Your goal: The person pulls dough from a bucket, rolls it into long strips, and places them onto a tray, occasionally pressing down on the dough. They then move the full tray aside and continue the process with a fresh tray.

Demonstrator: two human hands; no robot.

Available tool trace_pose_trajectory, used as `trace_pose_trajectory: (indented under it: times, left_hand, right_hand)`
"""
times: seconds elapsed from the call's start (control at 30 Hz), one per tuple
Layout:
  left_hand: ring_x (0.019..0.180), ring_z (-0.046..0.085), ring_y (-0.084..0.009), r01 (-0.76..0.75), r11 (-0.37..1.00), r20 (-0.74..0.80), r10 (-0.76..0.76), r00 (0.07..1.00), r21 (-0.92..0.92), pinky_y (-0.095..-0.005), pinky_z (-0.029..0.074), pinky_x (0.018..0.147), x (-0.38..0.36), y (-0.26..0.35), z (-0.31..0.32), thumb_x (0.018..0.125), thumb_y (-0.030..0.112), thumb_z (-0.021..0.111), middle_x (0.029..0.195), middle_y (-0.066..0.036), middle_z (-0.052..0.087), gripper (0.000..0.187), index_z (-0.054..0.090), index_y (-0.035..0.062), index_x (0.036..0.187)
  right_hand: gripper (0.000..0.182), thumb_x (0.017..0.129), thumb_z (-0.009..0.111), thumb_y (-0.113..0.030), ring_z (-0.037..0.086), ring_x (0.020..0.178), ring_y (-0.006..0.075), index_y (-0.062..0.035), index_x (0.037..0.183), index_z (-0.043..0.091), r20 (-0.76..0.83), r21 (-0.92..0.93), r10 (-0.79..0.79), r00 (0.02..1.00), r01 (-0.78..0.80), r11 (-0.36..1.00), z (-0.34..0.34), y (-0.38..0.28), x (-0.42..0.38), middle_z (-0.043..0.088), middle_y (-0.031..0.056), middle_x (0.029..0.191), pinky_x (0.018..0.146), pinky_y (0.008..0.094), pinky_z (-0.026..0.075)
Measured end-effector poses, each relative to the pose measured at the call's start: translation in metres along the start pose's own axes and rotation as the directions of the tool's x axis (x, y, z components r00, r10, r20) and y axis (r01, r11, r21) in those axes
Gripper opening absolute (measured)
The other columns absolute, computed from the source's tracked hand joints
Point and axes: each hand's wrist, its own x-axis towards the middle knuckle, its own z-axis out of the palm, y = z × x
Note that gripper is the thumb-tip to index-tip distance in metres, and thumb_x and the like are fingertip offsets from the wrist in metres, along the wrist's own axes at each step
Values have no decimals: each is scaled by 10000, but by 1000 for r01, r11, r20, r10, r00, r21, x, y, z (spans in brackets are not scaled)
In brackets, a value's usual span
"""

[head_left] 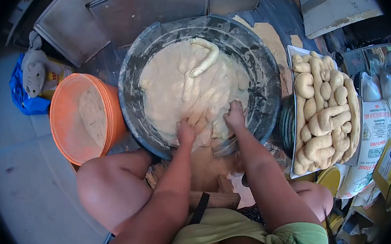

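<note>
A wide black tub (131,88) in front of me holds a mass of pale, floured dough (165,85). On the dough's far part lies a bent, smooth dough rope (209,59). My left hand (186,131) is at the near side of the dough, its fingers curled into it and their tips hidden. To the right, my right hand (235,116) is also closed on the dough, its fingertips partly sunk in. Between the two hands the dough looks lumpy and folded.
Stacked orange buckets (64,141) with flour-like powder stand left of the tub. On the right, a white tray (296,160) bears several shaped dough pieces (326,121). Beyond it are flour sacks (372,126). Metal trays (150,15) lean behind the tub.
</note>
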Motion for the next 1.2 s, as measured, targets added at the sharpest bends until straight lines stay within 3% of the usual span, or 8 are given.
trace_pose_trajectory:
  times: [0.2, 0.33, 0.4, 0.53, 0.63, 0.77, 0.87, 1.2]
  left_hand:
    - [1100, 465, -352, -531, 848, -5, 531, 848, -1, -418, 407, 908, -13, 53, 26, 742, 89, 581, 1214, -150, 474, 470, 490, 78, 1204]
    - [1112, 461, -337, -565, 789, 97, 560, 823, 243, -430, 417, 879, -13, 57, 44, 746, 73, 551, 1211, -132, 454, 419, 502, 84, 1161]
    - [1094, 476, -319, -309, 880, 330, 190, 925, 360, -425, 419, 880, -13, 63, 32, 747, 62, 528, 1199, -130, 459, 343, 530, 70, 1090]
    - [1019, 516, -319, -344, 881, 202, 290, 935, 326, -424, 418, 865, -20, 26, 41, 733, 101, 559, 1130, -146, 499, 260, 550, 60, 989]
    - [870, 570, -283, -461, 883, 170, 443, 880, 85, -388, 465, 761, -13, 23, 42, 711, 92, 554, 965, -157, 551, 161, 550, 40, 863]
    - [713, 584, -211, 185, 701, 459, 223, 860, -688, -349, 464, 628, 25, 61, -1, 656, 49, 496, 725, -102, 567, 109, 501, 24, 762]
    - [717, 605, -246, 131, 493, 322, 327, 888, -860, -352, 516, 578, 38, 79, -64, 644, 66, 482, 776, -155, 598, 135, 491, 15, 768]
    - [681, 606, -207, 2, 408, 228, 506, 832, -913, -315, 534, 552, 36, 95, -105, 665, 140, 503, 806, -135, 612, 219, 495, 28, 853]
  right_hand:
    - [541, 660, 634, -172, 397, 1171, 339, -74, 1169, 477, 11, 212, -11, 1000, 9, 977, -27, -12, -3, 453, 180, 1217, 1012, 477, 279]
    - [508, 656, 663, -207, 442, 1144, 347, -81, 1121, 501, -292, 75, 84, 953, -65, 995, -12, -21, 14, 461, 212, 1213, 1024, 498, 236]
    - [523, 654, 654, -194, 398, 1200, 325, -80, 1141, 500, -182, -6, 30, 983, -32, 999, -7, -15, 8, 445, 195, 1255, 1040, 506, 207]
    - [434, 650, 651, -197, 489, 1130, 312, -52, 1048, 556, 10, 17, -159, 987, 158, 987, -15, -3, -2, 560, 180, 1129, 982, 477, 317]
    - [290, 666, 637, -158, 604, 878, 289, -17, 913, 582, 102, 351, -15, 995, -22, 936, -32, 0, -9, 629, 162, 896, 794, 384, 447]
    - [217, 679, 617, -141, 574, 676, 219, -4, 843, 575, 120, 559, -97, 988, 14, 829, -52, 25, -14, 605, 119, 746, 620, 316, 448]
    - [157, 696, 574, -116, 472, 665, 126, -15, 807, 531, 250, 707, -169, 953, -61, 705, -81, 29, -31, 513, 36, 707, 600, 276, 403]
    - [468, 650, 677, -220, 526, 918, 247, -13, 1036, 512, 95, 157, -177, 980, 161, 975, -123, -10, -15, 556, 164, 949, 821, 335, 427]
